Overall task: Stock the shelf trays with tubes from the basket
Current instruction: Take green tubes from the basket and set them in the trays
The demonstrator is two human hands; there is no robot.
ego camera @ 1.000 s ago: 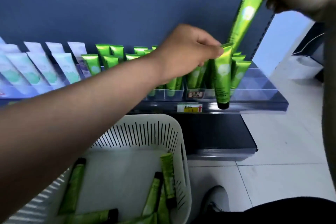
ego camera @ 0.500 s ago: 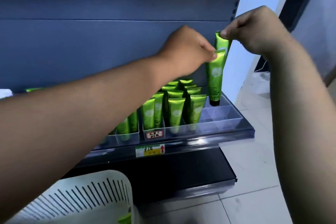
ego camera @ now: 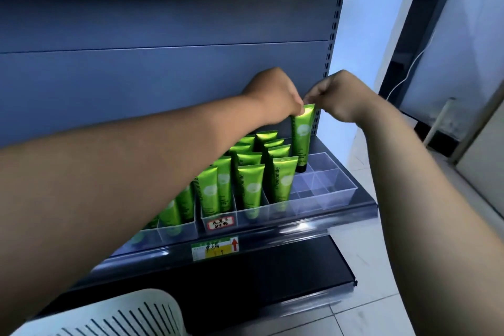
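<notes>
At the blue shelf (ego camera: 163, 76) above pale floor tiles (ego camera: 381, 308), I watched both hands work.
Left hand (ego camera: 275, 95) and right hand (ego camera: 341, 95) pinched one glossy green tube's (ego camera: 301, 139) top, cap-down in the clear tray's (ego camera: 327, 194) rear compartment.

We read "Chamomile" running lengthwise up the front green tube (ego camera: 283, 183), which stands in the clear divided tray (ego camera: 342, 192). Left of that tube, stuck on the tray's front wall, we see a red-bordered white sticker (ego camera: 220, 224) with handwritten characters we cannot make out. Below the sticker, the shelf-edge price tag (ego camera: 215, 248) shows a red upward arrow and illegible handwriting.
</notes>
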